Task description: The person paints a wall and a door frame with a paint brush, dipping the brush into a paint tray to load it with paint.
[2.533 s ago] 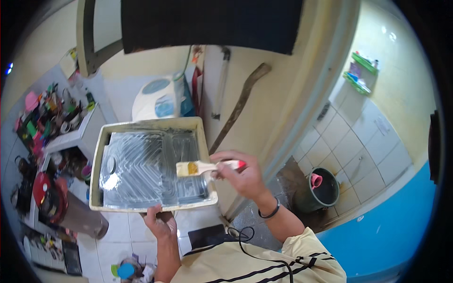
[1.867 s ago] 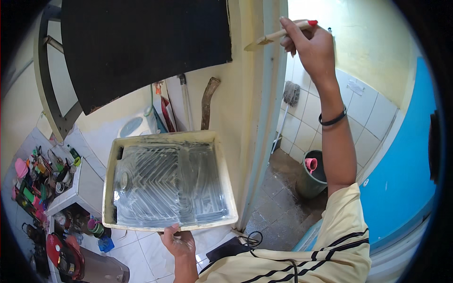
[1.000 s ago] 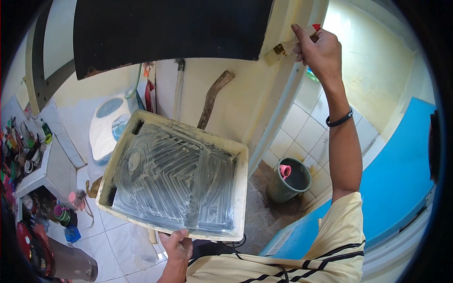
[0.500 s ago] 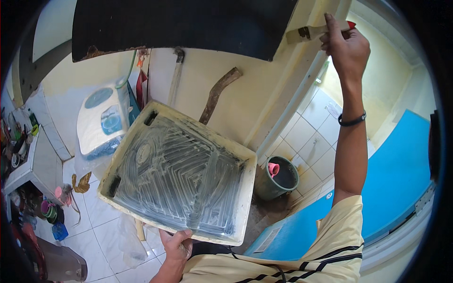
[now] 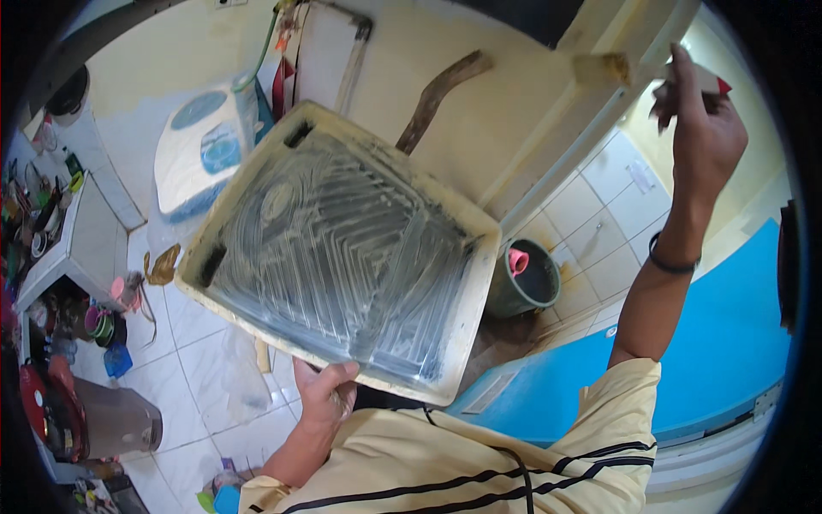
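- Head view, left hand [image 5: 324, 396]: clamped on near edge of paint tray [image 5: 342, 248], thumb over the rim; tray held in the air at chest height, tilted, w/ wet paint film on its ribbed bed.
- Head view, right hand [image 5: 698, 128]: raised high, closed on handle of paintbrush [image 5: 638, 73]; bristles touch or sit just at the cream door frame [image 5: 591, 128] — can't tell which.
- Risk, my guess: tray is gripped by one hand at one edge only, so a wrist slip could tip it & run paint onto the tiled floor [image 5: 205, 368] or shirt. Loaded bristles overhead could also drip.
- Brush long axis runs approx. left-right; bristles point left, red handle end right.
- Tray long axis runs diagonally, near edge at hand, far corner toward the white appliance [image 5: 201, 150]. Green bucket [image 5: 524, 278] sits below, right of tray.
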Action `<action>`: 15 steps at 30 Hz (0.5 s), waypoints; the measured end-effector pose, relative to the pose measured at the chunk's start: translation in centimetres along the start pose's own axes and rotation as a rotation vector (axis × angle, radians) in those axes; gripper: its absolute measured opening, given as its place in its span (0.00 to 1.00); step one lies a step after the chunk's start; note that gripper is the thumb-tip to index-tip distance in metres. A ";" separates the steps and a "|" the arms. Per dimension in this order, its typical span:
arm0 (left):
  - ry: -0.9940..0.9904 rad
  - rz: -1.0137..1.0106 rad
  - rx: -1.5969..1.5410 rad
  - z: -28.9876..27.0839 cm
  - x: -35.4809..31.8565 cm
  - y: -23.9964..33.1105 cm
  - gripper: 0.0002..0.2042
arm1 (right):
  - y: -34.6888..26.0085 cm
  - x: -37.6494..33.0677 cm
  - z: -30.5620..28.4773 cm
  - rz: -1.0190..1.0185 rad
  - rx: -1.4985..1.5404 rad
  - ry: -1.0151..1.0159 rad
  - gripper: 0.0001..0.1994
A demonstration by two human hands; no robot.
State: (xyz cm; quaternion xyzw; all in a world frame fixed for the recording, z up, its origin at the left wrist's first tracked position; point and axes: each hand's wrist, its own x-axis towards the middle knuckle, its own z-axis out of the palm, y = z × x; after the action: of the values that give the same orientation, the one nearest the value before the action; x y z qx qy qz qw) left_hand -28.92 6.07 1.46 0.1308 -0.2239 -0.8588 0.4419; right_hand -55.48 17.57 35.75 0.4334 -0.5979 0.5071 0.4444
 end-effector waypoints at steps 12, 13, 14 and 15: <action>0.068 0.026 0.098 0.6 -0.8 0.0 0.38 | 3.4 -17.2 4.8 0.118 0.151 -0.909 0.09; 0.066 0.030 0.090 0.6 -0.8 0.0 0.38 | 4.0 -18.1 5.1 0.048 0.153 -0.901 0.08; 0.063 0.034 0.081 0.6 -0.8 0.0 0.37 | 4.5 -19.2 5.4 0.054 0.158 -0.904 0.08; 0.070 0.033 0.085 0.6 -0.8 0.0 0.37 | 4.9 -20.3 5.8 -0.043 0.142 -0.868 0.08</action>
State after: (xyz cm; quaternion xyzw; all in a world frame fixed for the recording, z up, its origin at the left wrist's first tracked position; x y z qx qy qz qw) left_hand -28.72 6.90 1.94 0.1756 -0.2468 -0.8360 0.4575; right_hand -56.12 13.73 14.46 0.6482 -0.6837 0.3084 0.1316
